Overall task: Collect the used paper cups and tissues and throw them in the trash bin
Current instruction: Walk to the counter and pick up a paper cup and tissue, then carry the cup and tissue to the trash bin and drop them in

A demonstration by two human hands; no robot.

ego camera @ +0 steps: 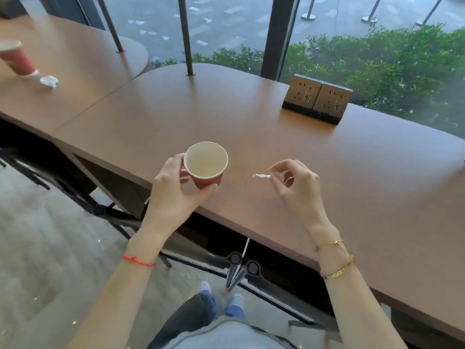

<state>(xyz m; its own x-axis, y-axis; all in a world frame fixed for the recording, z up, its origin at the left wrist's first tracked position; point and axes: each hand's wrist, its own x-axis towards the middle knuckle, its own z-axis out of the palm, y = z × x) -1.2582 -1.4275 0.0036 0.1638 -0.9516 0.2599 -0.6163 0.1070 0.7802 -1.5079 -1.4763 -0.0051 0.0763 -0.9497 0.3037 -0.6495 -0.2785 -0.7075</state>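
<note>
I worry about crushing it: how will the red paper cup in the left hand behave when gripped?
The red paper cup looks empty, so probably very light. Its thin paper wall likely dents under a firm squeeze. The left hand holds it low, which seems gentler than pinching the rim.

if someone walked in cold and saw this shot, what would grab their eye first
Dead centre, the left hand holds a red paper cup with a pale inside, over the near edge of the brown table. Just right of it, the right hand pinches a small twisted scrap of white tissue. At far left a second red cup stands on the adjoining table beside a crumpled tissue, and a double power socket block stands near the window.
</note>
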